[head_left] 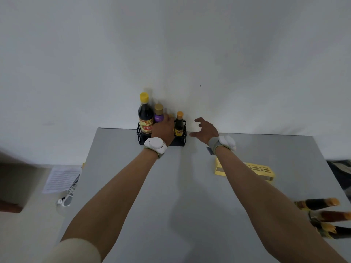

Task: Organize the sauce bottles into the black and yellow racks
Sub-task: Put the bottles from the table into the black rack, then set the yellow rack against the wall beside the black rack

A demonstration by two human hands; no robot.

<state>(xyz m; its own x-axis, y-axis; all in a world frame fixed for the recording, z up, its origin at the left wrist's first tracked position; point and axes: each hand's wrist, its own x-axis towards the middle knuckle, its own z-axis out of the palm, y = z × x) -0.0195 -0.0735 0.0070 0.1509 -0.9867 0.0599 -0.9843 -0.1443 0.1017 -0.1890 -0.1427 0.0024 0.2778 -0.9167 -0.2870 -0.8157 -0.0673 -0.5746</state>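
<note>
The black rack (180, 141) stands at the table's far edge against the wall. In it are a tall dark bottle with a yellow cap (145, 118), a purple-labelled bottle with a gold cap (158, 115) and a small dark bottle with an orange cap (179, 124). My left hand (163, 129) reaches into the rack between the purple and the small bottle; its fingers are hidden, so its grip is unclear. My right hand (206, 130) hovers open just right of the rack, holding nothing. The yellow rack (262, 170) lies flat under my right forearm.
Three dark sauce bottles (322, 216) lie on their sides at the grey table's (190, 186) right edge. A sheet of paper (60, 179) and a white object sit on a lower surface to the left. A white wall rises right behind the rack.
</note>
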